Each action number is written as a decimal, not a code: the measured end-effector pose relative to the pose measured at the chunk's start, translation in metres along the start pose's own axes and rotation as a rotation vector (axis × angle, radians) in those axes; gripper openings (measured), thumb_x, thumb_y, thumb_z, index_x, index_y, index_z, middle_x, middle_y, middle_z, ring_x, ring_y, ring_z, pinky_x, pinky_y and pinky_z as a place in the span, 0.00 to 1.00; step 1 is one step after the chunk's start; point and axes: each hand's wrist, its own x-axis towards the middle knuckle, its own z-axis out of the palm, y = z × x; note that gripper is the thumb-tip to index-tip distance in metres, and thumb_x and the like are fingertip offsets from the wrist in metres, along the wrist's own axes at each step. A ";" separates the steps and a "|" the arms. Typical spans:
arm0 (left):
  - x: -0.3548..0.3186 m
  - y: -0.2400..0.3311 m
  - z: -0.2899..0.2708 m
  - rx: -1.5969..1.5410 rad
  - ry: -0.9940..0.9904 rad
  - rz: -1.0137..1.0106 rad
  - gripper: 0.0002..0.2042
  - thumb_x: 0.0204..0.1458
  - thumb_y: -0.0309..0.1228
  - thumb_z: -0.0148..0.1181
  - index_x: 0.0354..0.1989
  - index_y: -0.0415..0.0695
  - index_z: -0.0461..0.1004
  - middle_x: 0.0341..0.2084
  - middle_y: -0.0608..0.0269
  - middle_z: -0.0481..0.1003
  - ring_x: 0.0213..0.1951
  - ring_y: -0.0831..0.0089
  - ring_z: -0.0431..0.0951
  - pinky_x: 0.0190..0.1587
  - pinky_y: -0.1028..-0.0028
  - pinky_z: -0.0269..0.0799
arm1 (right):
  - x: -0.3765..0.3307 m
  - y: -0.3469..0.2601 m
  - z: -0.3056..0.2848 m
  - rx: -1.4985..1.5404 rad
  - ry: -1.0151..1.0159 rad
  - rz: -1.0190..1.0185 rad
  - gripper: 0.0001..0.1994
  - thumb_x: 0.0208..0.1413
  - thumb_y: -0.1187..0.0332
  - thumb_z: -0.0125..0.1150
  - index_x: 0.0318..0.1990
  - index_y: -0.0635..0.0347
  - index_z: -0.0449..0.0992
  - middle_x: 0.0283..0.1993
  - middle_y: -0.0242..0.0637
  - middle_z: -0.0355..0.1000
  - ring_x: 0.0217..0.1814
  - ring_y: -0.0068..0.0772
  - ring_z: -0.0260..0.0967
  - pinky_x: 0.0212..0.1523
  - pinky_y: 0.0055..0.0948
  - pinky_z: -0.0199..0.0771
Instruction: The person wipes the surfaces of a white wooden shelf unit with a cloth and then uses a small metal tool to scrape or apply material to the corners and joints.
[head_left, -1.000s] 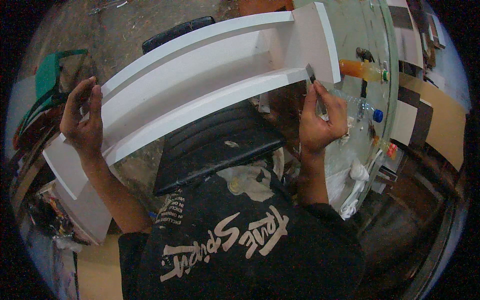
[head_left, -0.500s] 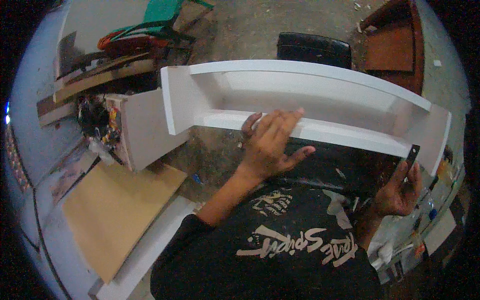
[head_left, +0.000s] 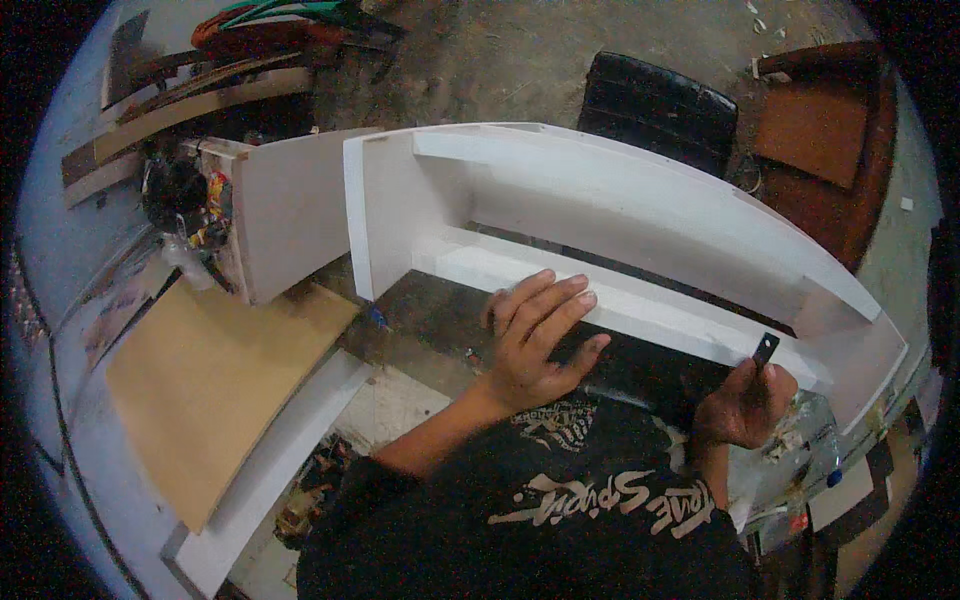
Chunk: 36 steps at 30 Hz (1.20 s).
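A long white panel frame (head_left: 610, 300), like an open shallow box or drawer carcass, stretches across the middle. My left hand (head_left: 540, 340) is open, its fingers apart and resting on the frame's near rail. Toward the rail's right end, my right hand (head_left: 745, 405) is closed round a small flat black strip with a hole in it (head_left: 766, 348). Its top end sticks up past the fingers and overlaps the rail in view; whether it touches the wood I cannot tell. The strip's lower part is hidden in the hand.
Beyond the frame stands a black padded seat (head_left: 655, 112), with brown wooden furniture (head_left: 825, 130) to its right. At left are a box with a pale side panel (head_left: 297, 215) and odds and ends on it, a tan board (head_left: 225, 385) and a white board (head_left: 270, 475).
The view has shifted, and the frame now slopes down more steeply to the right. A dark gap shows behind its near rail. My right hand and the black strip sit further left and lower.
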 end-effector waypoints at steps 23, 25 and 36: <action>0.034 -0.046 -0.052 0.081 0.607 -0.324 0.23 0.65 0.27 0.50 0.64 0.26 0.59 0.61 0.39 0.66 0.61 0.51 0.70 0.61 0.58 0.68 | 0.012 -0.001 0.007 -0.043 -0.109 0.160 0.15 0.56 0.84 0.63 0.51 0.69 0.75 0.42 0.37 0.70 0.39 0.25 0.68 0.39 0.21 0.70; 0.038 -0.048 -0.051 0.054 0.632 -0.322 0.21 0.65 0.26 0.50 0.62 0.26 0.62 0.61 0.38 0.67 0.58 0.52 0.73 0.57 0.61 0.74 | 0.015 -0.001 0.011 -0.037 -0.075 0.138 0.15 0.56 0.84 0.63 0.51 0.68 0.75 0.41 0.37 0.69 0.37 0.24 0.67 0.38 0.21 0.70; 0.043 -0.072 -0.046 0.290 0.889 -0.231 0.15 0.57 0.23 0.64 0.49 0.27 0.72 0.49 0.39 0.76 0.47 0.57 0.80 0.46 0.66 0.78 | 0.017 -0.006 0.011 -0.016 -0.075 0.144 0.14 0.55 0.83 0.65 0.50 0.66 0.76 0.41 0.35 0.71 0.39 0.23 0.70 0.40 0.21 0.71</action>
